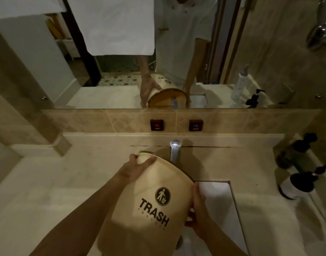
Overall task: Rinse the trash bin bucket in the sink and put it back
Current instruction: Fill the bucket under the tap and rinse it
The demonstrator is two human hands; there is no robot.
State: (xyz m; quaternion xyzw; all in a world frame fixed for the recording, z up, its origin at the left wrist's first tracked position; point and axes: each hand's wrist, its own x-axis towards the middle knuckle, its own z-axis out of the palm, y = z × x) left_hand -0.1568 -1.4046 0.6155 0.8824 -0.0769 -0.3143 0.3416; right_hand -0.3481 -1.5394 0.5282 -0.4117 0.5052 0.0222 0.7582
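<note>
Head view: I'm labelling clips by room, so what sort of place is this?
Most likely a bathroom: a faucet over a sink set in a counter, a wall mirror, and pump bottles alongside.

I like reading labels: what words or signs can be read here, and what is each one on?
"TRASH", under a litter pictogram: side of the beige bin.
Small line under it: too blurred.
"HOT": left wall plate.
"COLD": right wall plate.
Mirrored bin print: unreadable.
Pump bottles: no legible text.
</note>
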